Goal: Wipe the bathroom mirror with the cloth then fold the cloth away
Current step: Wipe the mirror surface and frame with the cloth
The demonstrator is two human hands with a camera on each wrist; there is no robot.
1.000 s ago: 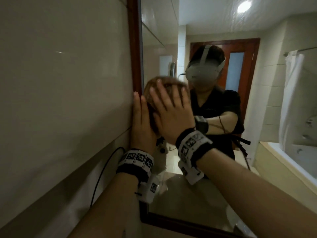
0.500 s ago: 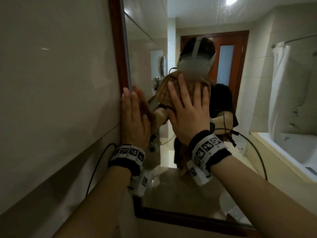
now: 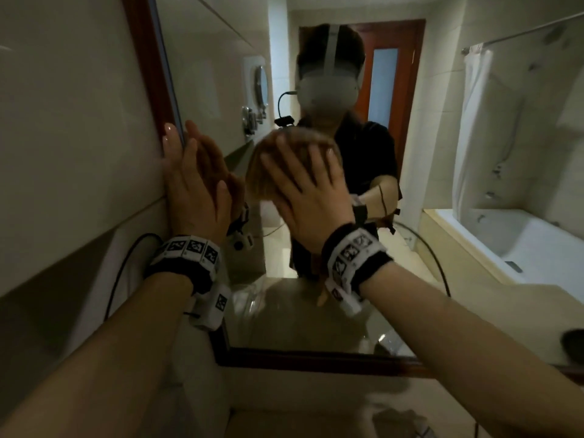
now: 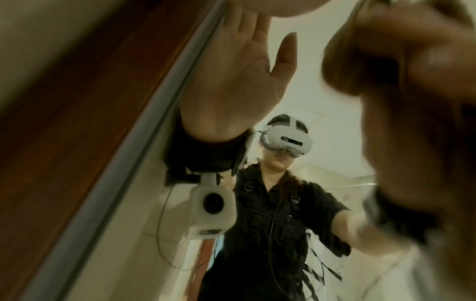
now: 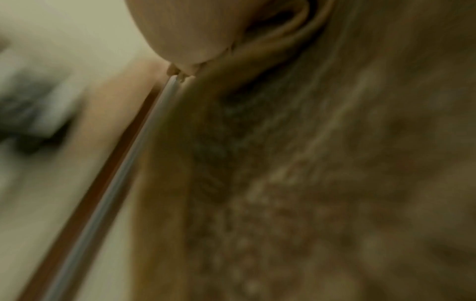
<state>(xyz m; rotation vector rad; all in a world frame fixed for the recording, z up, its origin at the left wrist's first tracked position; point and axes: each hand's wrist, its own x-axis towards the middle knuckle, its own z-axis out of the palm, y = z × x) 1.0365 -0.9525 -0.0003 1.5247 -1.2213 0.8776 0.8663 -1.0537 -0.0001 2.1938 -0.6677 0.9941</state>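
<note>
Dim tiled bathroom; the mirror (image 3: 316, 311) sat in a dark wooden frame (image 3: 148, 67) on the wall, with a bathtub (image 3: 512, 238) to the right. My right hand (image 3: 308, 200) lay flat on the brown cloth (image 3: 262, 172), fingers (image 3: 330, 162) spread and straight, pressing it against the glass near the middle of the pane. The right wrist view showed only blurred cloth weave close to the lens. My left hand (image 3: 192, 184) was braced at the mirror's left edge, fingers straight and held together, touching frame and glass. Judgement: wiping stage, folding not yet begun. To do it well, I should have kept the palm flat for even pressure, overlapped the strokes, worked toward the frame edges, and kept bare fingertips off the glass to avoid fresh smears.
</note>
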